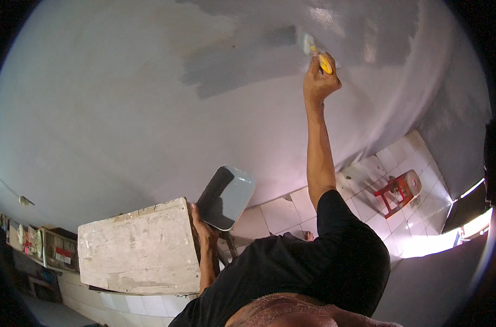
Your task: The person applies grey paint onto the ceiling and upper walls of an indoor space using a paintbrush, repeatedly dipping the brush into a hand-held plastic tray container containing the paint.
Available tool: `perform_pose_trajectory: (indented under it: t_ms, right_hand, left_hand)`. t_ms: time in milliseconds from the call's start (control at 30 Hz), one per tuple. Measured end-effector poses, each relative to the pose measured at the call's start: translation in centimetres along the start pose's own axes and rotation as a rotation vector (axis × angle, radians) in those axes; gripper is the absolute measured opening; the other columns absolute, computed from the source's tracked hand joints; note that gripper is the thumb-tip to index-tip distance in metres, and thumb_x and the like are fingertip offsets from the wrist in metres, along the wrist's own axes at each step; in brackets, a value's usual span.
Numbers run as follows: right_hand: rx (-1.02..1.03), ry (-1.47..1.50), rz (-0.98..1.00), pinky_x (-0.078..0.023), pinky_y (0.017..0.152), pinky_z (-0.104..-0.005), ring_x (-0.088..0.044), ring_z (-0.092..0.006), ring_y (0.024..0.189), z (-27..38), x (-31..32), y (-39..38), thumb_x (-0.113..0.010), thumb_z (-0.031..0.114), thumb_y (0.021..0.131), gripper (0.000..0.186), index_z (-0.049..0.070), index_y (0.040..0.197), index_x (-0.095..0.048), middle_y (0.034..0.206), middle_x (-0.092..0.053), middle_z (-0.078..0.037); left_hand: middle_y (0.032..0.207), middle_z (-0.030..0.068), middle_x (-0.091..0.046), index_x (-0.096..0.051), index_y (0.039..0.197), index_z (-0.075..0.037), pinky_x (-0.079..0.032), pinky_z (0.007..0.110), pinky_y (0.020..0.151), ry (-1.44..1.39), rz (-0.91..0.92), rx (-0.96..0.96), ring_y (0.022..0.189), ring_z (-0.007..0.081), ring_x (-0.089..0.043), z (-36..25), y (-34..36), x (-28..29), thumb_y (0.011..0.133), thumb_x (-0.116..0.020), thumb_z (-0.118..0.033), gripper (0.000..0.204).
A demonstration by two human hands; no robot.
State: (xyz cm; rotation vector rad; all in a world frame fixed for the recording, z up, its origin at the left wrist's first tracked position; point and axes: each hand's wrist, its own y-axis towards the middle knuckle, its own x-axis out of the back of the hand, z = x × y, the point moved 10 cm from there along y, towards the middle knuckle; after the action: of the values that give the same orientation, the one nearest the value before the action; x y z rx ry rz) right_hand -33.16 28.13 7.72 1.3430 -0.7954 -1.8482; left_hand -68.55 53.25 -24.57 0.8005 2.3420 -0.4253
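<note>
My right hand (pixel 321 82) is raised at the grey wall (pixel 122 92), closed on a yellow-handled paint brush (pixel 324 64); its pale bristles are at a darker painted patch. My left hand (pixel 205 226) is low at centre left, between a pale, worn wooden board (pixel 133 245) and a rectangular tray of grey paint (pixel 229 201). Its fingers are bent and partly hidden at the board's edge and tray's corner; I cannot tell which it grips.
A red plastic stool (pixel 394 193) stands on white floor tiles (pixel 280 215) along the wall at right. Shelves with assorted items (pixel 60 250) sit at far left. Bright light comes through an opening (pixel 474 226) at far right. A small fixture (pixel 25 200) hangs on the left wall.
</note>
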Motion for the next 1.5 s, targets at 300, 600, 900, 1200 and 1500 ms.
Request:
perform_pose_trajectory:
  t_ms: [300,600,900,1200,1500]
  right_hand:
    - [0.089,0.238,0.464,-0.052,0.056,-0.033,-0.069,-0.0266,0.063,14.7,-13.1,-12.7,-0.076,0.012,0.08,0.017,0.003,0.094,-0.07,0.077,-0.071,-0.011]
    - [0.002,0.164,0.308,-0.053,0.064,-0.03,-0.069,-0.016,0.072,6.7,-9.8,-4.3,-0.074,0.012,0.084,0.012,0.002,0.09,-0.071,0.082,-0.072,-0.008]
    - [0.094,-0.161,0.119,-0.049,0.053,-0.0332,-0.065,-0.0222,0.058,5.3,-7.3,-0.7,-0.074,0.021,0.083,0.016,0.006,0.087,-0.07,0.066,-0.066,-0.008]
    - [0.106,0.386,0.379,-0.049,0.048,-0.0285,-0.065,-0.0179,0.052,19.2,-17.0,-8.4,-0.073,0.018,0.085,0.016,0.004,0.092,-0.07,0.071,-0.071,-0.009]
    - [0.123,-0.103,0.037,-0.052,0.055,-0.033,-0.068,-0.0232,0.061,4.5,-5.8,4.8,-0.069,0.019,0.086,0.011,0.009,0.091,-0.07,0.072,-0.07,-0.007]
  left_hand:
    - [0.114,0.0165,-0.066,-0.058,0.124,0.002,-0.048,0.039,0.095,0.006,0.023,0.007,0.103,0.0283,-0.063,0.3,0.0,-0.3,0.097,-0.046,-0.05,0.06]
    - [0.112,0.0166,-0.066,-0.059,0.122,0.001,-0.049,0.04,0.093,0.002,-0.032,-0.028,0.103,0.0292,-0.064,-0.4,-0.4,0.2,0.098,-0.045,-0.052,0.06]
    - [0.112,0.0159,-0.066,-0.06,0.12,0.001,-0.049,0.039,0.093,0.006,0.0,-0.028,0.103,0.0282,-0.064,0.2,-0.1,1.2,0.097,-0.045,-0.052,0.06]
    - [0.122,0.0176,-0.061,-0.053,0.129,0.0,-0.05,0.046,0.094,-0.009,-0.056,-0.094,0.108,0.0332,-0.062,-0.3,-0.4,3.0,0.1,-0.038,-0.048,0.058]
    - [0.12,0.0172,-0.063,-0.054,0.128,-0.001,-0.051,0.046,0.091,0.002,-0.091,-0.127,0.103,0.0334,-0.063,-0.3,-0.2,3.4,0.1,-0.038,-0.048,0.057]
